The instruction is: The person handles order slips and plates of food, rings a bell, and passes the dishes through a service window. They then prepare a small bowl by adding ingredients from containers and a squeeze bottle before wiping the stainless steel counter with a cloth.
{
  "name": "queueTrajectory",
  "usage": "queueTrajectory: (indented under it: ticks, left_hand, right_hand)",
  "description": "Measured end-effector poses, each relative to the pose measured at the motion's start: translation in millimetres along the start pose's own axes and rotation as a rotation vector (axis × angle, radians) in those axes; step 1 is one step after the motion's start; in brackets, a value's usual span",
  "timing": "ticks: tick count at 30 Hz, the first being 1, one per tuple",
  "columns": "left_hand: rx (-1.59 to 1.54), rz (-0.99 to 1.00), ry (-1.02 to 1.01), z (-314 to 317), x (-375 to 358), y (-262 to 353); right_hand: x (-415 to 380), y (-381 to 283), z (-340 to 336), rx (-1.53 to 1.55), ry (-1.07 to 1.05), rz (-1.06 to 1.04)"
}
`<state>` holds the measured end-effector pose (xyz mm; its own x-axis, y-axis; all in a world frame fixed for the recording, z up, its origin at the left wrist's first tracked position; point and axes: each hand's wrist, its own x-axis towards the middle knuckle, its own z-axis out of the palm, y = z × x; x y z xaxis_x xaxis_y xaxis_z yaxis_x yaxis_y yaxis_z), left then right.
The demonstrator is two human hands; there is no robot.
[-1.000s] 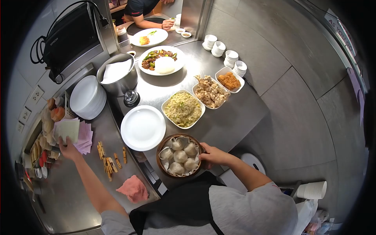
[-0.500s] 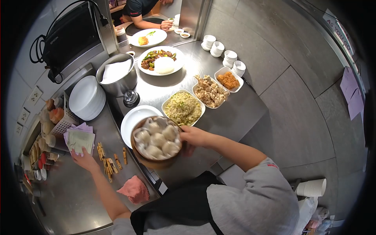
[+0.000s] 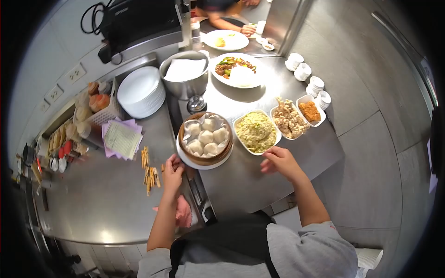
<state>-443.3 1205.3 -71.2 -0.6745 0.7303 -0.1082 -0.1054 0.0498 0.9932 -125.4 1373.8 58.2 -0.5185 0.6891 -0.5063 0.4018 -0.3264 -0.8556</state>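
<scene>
A round bamboo steamer (image 3: 183, 153) of pale dumplings (image 3: 206, 136) on a paper liner sits on a white plate (image 3: 218, 163). My left hand (image 3: 173, 173) is at the plate's left edge, beside the clothespins (image 3: 150, 176), its fingers curled together; whether it grips anything is hidden. My right hand (image 3: 280, 162) hovers, fingers loosely apart and slightly blurred, just in front of a white bowl of fried rice (image 3: 256, 131), holding nothing. A pink cloth (image 3: 184, 212) lies partly behind my left forearm.
Beyond the rice stand a bowl of fried pieces (image 3: 289, 119), a bowl of orange cubes (image 3: 309, 111) and stacked small dishes (image 3: 316, 86). A bell (image 3: 196, 104), metal pot (image 3: 185, 88), plate stack (image 3: 141, 92) and paper slips (image 3: 122, 138) are leftward. Another person's hand (image 3: 248, 30) is behind the pass.
The steamer has come down onto the white plate and my right hand has let go, moving right. My left hand has left the paper slips and moved to the plate's edge. The view has shifted.
</scene>
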Motion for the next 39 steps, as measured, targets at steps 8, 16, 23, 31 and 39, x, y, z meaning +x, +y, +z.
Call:
queueTrajectory:
  ticks: [8,16,23,31,39]
  left_hand:
    - [0.09,-0.331,-0.044,22.3,35.7,10.7]
    - [0.175,-0.359,0.131,38.4,-3.5,19.3]
    - [-0.41,-0.168,0.4,84.0,-64.8,13.4]
    - [-0.574,-0.078,0.535,111.4,-62.8,20.7]
    - [-0.559,-0.044,0.642,97.9,-65.7,8.9]
  right_hand:
    - [50.0,67.6,-107.5,0.454,0.091,0.054]
    - [68.0,67.4,-154.9,0.67,-0.051,-0.054]
    - [99.6,51.2,-177.1,0.566,-0.055,-0.093]
    - [141.0,24.1,-168.4,0.529,0.046,-0.077]
    - [151.3,-65.5,-205.3,0.393,-0.012,-0.155]
